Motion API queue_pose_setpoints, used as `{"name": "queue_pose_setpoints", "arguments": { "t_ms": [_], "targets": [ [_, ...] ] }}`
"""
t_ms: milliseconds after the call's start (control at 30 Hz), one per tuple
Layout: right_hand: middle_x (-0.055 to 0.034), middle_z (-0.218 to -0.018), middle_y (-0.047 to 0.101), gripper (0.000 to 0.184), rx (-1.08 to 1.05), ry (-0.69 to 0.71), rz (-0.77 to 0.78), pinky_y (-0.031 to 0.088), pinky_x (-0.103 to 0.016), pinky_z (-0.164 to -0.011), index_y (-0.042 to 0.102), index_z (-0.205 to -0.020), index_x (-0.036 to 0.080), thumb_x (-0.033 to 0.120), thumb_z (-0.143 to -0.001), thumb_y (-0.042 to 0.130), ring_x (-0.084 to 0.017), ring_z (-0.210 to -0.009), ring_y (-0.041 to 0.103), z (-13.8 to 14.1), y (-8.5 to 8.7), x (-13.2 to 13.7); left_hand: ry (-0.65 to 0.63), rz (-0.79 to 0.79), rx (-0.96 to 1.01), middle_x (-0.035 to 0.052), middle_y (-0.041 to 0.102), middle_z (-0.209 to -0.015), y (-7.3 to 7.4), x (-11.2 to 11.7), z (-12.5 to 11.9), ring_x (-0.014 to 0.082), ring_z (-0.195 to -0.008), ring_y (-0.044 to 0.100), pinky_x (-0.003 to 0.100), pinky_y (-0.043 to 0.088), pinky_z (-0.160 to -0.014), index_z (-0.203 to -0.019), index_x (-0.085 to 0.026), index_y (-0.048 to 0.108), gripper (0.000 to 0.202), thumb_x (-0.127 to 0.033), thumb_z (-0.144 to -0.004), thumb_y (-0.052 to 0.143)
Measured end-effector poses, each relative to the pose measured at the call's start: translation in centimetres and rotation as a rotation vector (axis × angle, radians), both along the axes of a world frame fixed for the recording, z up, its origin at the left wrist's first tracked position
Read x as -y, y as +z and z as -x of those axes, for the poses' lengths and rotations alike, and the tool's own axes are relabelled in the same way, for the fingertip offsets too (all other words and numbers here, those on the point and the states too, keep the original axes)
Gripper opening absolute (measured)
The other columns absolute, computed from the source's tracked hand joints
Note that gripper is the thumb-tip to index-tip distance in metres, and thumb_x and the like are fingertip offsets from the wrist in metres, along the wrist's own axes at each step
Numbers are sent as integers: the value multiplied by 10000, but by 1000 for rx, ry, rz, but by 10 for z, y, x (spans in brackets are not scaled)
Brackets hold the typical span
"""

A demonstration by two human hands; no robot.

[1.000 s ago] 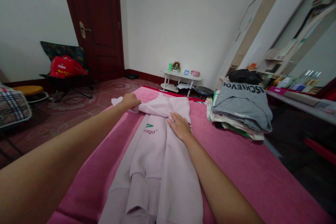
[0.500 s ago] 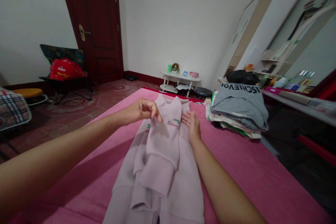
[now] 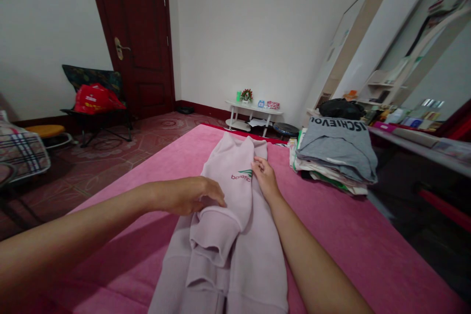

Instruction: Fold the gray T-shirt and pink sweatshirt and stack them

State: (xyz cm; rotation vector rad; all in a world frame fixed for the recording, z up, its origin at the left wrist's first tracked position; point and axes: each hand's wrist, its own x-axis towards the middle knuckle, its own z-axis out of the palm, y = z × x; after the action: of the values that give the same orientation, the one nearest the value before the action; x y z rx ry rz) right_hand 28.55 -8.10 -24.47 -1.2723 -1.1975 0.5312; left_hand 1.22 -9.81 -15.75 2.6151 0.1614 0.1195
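A pale pink sweatshirt (image 3: 235, 235) with a green and red logo lies lengthwise on a pink bed cover (image 3: 331, 235), both sleeves folded in over its middle. My left hand (image 3: 191, 195) rests palm down on the folded sleeve near the garment's left edge, fingers together and curved over the cloth. My right hand (image 3: 265, 176) touches the sweatshirt's right edge beside the logo, fingers lightly bent and pinching the fabric's edge.
A stack of folded clothes (image 3: 334, 157) topped by a grey garment sits at the bed's right. Beyond the bed are a small white table (image 3: 253, 110), a dark red door (image 3: 140, 34), a chair with a red bag (image 3: 95, 100) and shelving (image 3: 397, 83).
My left hand carried the sleeve from the far left across the chest and has now come back toward me onto the folded sleeve. My right hand shifted to the right edge.
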Motion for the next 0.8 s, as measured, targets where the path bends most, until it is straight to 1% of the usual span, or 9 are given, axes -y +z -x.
{"name": "queue_pose_setpoints", "arguments": {
  "t_ms": [133,200,267,367,433,500,600,700,800],
  "targets": [
    [-110,-993,685,522,-5,-6,-12,497,-364,-842,583,-1121,129,512,-766,581,-215,-886,642,-2,-3,-1,38,88,110,97,703,-960,-6,0,-7,176,-894,648,264,477,-831,-981,-173,699,231,-149,-896,486],
    [-105,-995,687,523,7,-8,-6,498,-356,-838,585,-1125,134,525,-779,565,-211,-885,643,-4,-4,-2,79,141,127,84,703,-859,-4,4,-8,155,-788,650,232,475,-756,-904,-155,698,237,-244,-929,480],
    [-103,-993,689,536,18,-12,-1,500,-348,-833,590,-1128,133,543,-785,546,-210,-892,642,-5,-5,-2,104,190,106,70,701,-856,3,10,-6,152,-761,642,225,468,-731,-908,-157,695,248,-314,-925,503],
    [-106,-996,688,550,27,-21,1,497,-344,-833,606,-1113,129,564,-785,531,-217,-909,636,-5,-5,-2,113,250,-16,54,695,-998,14,22,0,183,-848,635,246,471,-771,-1083,-204,662,325,-400,-826,639],
    [-105,-997,687,546,33,-24,0,492,-346,-835,616,-1096,129,569,-785,532,-220,-907,631,-5,-6,-2,121,177,-82,64,665,-1100,17,31,3,224,-933,617,280,469,-830,-1196,-220,606,557,-403,-691,755],
    [-99,-998,687,532,40,-24,-3,488,-348,-838,624,-1078,132,567,-786,533,-221,-908,626,-5,-5,-1,127,29,-82,93,640,-1131,16,40,1,259,-970,598,318,459,-870,-1228,-196,578,670,-347,-611,791],
    [-95,-1003,684,519,50,-20,-9,486,-341,-838,629,-1060,136,567,-790,525,-221,-917,620,-4,-3,0,165,-78,-41,80,655,-977,12,49,-7,220,-829,600,294,472,-766,-1090,-160,627,471,-175,-623,687],
    [-96,-1009,682,515,62,-25,-12,480,-340,-844,631,-1050,136,569,-801,505,-224,-927,617,-3,-1,2,255,159,-5,-2,598,-717,19,52,-14,116,-581,507,205,398,-534,-873,-152,627,276,-67,-621,553],
    [-96,-1024,679,508,71,-43,-10,466,-349,-868,633,-1044,144,574,-819,482,-232,-960,608,-5,-1,2,305,510,78,-28,546,-673,34,53,-14,82,-561,465,173,358,-504,-812,-144,597,151,-97,-673,560]
  ]
}}
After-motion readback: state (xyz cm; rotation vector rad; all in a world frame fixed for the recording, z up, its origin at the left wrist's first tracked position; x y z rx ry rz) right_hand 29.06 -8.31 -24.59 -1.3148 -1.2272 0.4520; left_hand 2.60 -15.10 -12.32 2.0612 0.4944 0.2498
